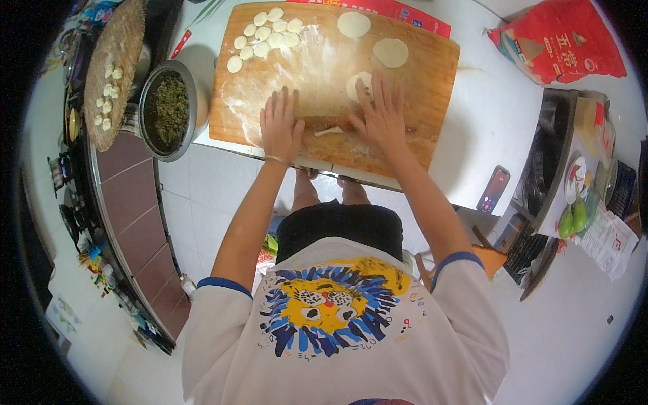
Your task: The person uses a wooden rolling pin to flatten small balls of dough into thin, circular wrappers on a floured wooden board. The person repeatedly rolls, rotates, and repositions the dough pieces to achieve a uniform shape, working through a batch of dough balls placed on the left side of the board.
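nearest, both hands lie flat and open on the floured wooden board, fingers spread, gripping nothing. under the palms runs a thin rolling pin, showing only in the gap between them. the left hand presses its left end, at about nine o'clock from the visible stretch; the right hand covers the other end at three o'clock, fingertips reaching onto a half-rolled dough round at twelve o'clock from that palm.

the pin looks stiff, light and smooth, likely slick with flour, so it seems best worked by open palms near its two ends. the dough round looks soft, thin and easy to tear or stick; its edge is probably the place to lift or turn it.

farther up the board, two finished wrappers lie at one o'clock, and a cluster of small dough pieces sits at eleven o'clock. off the board at nine o'clock stands a metal bowl of green filling, and beyond it a woven tray of dumplings.
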Action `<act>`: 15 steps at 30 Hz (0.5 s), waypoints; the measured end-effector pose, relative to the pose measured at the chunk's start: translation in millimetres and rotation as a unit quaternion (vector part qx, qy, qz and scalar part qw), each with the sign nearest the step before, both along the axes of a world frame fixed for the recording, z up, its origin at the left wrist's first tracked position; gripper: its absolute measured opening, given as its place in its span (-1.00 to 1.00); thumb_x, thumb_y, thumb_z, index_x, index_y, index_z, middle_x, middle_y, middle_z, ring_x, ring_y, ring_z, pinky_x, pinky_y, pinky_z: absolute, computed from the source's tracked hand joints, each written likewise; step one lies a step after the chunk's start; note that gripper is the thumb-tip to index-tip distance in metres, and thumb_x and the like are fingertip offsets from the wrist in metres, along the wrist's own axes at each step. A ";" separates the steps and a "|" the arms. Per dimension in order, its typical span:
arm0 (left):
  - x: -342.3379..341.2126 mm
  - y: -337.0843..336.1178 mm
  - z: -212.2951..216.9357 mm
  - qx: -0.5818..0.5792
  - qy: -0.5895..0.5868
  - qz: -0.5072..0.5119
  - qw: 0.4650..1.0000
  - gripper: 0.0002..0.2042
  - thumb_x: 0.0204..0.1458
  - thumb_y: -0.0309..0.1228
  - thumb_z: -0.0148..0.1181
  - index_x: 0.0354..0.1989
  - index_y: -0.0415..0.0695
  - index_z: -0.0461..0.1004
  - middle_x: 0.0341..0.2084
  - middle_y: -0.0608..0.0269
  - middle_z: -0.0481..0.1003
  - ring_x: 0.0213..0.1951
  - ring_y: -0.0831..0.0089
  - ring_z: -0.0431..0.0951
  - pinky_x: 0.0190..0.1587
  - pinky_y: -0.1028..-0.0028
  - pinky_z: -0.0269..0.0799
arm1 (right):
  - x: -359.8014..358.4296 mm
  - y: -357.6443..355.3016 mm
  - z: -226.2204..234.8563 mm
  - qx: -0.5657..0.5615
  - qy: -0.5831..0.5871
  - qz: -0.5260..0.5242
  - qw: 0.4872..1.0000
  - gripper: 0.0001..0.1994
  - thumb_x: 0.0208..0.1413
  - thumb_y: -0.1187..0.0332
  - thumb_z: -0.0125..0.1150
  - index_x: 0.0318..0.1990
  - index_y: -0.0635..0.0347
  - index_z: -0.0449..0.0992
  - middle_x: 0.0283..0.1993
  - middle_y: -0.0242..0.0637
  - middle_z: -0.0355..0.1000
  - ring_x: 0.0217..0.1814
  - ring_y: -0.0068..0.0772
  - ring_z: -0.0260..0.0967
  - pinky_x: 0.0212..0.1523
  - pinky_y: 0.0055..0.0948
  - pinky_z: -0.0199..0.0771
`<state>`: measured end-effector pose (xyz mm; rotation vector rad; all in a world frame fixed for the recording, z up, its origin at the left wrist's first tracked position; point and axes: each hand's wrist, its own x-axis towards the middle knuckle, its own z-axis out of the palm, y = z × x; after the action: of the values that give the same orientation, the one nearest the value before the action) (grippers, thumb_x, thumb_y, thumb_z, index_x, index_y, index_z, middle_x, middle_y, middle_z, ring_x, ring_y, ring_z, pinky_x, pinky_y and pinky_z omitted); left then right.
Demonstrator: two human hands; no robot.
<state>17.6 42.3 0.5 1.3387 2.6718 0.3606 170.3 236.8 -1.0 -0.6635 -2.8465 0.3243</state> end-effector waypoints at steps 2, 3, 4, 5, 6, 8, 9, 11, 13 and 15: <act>12.5 -16.9 -0.9 -0.013 -0.006 -0.014 1.000 -0.42 0.18 -0.15 -0.19 0.36 -0.08 -0.01 0.38 0.05 -0.10 0.37 -0.05 -0.12 0.34 -0.02 -0.29 | 19.3 -11.9 1.4 -0.008 -0.001 0.020 1.000 -0.31 0.01 -0.11 0.12 0.28 -0.04 0.19 0.37 -0.10 0.01 0.42 -0.10 -0.07 0.34 0.23 -0.27; 19.4 -28.0 -4.7 -0.004 -0.006 -0.026 1.000 -0.41 0.17 -0.15 -0.17 0.36 -0.09 -0.01 0.38 0.03 -0.11 0.37 -0.05 -0.13 0.34 -0.02 -0.31 | 27.3 -17.5 7.6 -0.015 -0.012 0.038 0.999 -0.32 0.01 -0.08 0.13 0.27 -0.01 0.21 0.33 -0.11 0.06 0.39 -0.11 -0.03 0.34 0.20 -0.22; 27.9 -41.7 -9.6 0.004 -0.007 -0.036 0.999 -0.40 0.16 -0.16 -0.15 0.37 -0.10 -0.02 0.38 0.00 -0.12 0.37 -0.05 -0.14 0.35 -0.02 -0.32 | 35.2 -24.2 14.3 -0.022 -0.023 0.058 0.998 -0.34 0.01 -0.05 0.14 0.25 0.02 0.23 0.29 -0.12 0.10 0.36 -0.12 0.01 0.33 0.16 -0.17; 33.9 -52.9 -14.4 0.012 -0.008 -0.046 0.999 -0.39 0.15 -0.16 -0.13 0.37 -0.10 -0.02 0.38 -0.02 -0.13 0.38 -0.06 -0.16 0.35 -0.01 -0.34 | 39.9 -27.4 18.0 -0.029 -0.033 0.078 0.996 -0.35 0.01 -0.02 0.15 0.24 0.05 0.25 0.25 -0.13 0.15 0.33 -0.13 0.05 0.32 0.12 -0.13; 38.1 -57.7 -13.7 0.010 -0.012 -0.047 0.999 -0.38 0.15 -0.17 -0.12 0.37 -0.11 -0.02 0.38 -0.03 -0.13 0.38 -0.06 -0.16 0.35 -0.01 -0.35 | 44.8 -28.4 14.6 -0.033 -0.037 0.092 0.995 -0.38 0.00 0.01 0.16 0.20 0.07 0.28 0.20 -0.15 0.19 0.28 -0.15 0.10 0.29 0.06 -0.06; 42.8 -63.7 -12.6 0.004 -0.022 -0.050 0.998 -0.38 0.14 -0.17 -0.11 0.36 -0.13 -0.02 0.38 -0.06 -0.14 0.38 -0.06 -0.18 0.36 0.00 -0.37 | 54.4 -30.7 1.3 -0.041 -0.044 0.118 0.991 -0.45 0.00 0.09 0.19 0.13 0.12 0.33 0.10 -0.19 0.26 0.18 -0.19 0.19 0.23 -0.05 0.08; 42.8 -64.1 -12.1 0.011 -0.028 -0.051 0.998 -0.39 0.15 -0.17 -0.12 0.36 -0.14 -0.02 0.38 -0.06 -0.14 0.38 -0.05 -0.18 0.36 0.00 -0.37 | 55.7 -30.0 -2.2 -0.047 -0.047 0.124 0.990 -0.48 -0.01 0.12 0.20 0.10 0.13 0.35 0.08 -0.21 0.28 0.15 -0.20 0.22 0.19 -0.09 0.13; 42.1 -64.0 -9.4 0.024 -0.040 -0.052 0.998 -0.39 0.17 -0.16 -0.14 0.36 -0.17 -0.01 0.38 -0.06 -0.14 0.39 -0.04 -0.18 0.36 0.01 -0.37 | 56.2 -28.4 -7.0 -0.060 -0.053 0.134 0.988 -0.55 -0.02 0.18 0.21 0.03 0.13 0.38 0.04 -0.24 0.32 0.08 -0.22 0.27 0.11 -0.17 0.21; 41.5 -58.6 -3.3 0.059 -0.046 -0.042 0.996 -0.40 0.18 -0.16 -0.16 0.35 -0.19 0.00 0.37 -0.07 -0.11 0.39 -0.02 -0.17 0.36 0.02 -0.35 | 54.0 -27.8 -4.2 -0.068 0.002 0.128 0.989 -0.56 -0.08 0.17 0.29 -0.04 0.13 0.40 -0.09 -0.23 0.36 -0.05 -0.17 0.33 -0.03 -0.23 0.30; 42.9 -50.3 4.8 0.115 -0.041 -0.031 0.992 -0.41 0.18 -0.17 -0.14 0.33 -0.21 0.04 0.35 -0.08 -0.05 0.36 -0.03 -0.11 0.35 0.03 -0.30 | 54.4 -28.1 4.4 -0.128 0.007 0.090 0.988 -0.57 -0.10 0.18 0.32 -0.08 0.14 0.41 -0.17 -0.18 0.38 -0.14 -0.11 0.37 -0.15 -0.24 0.36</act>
<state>60.5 -8.0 5.4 1.4282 2.5775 0.7173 224.7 208.7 3.3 -0.4437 -2.8836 0.7300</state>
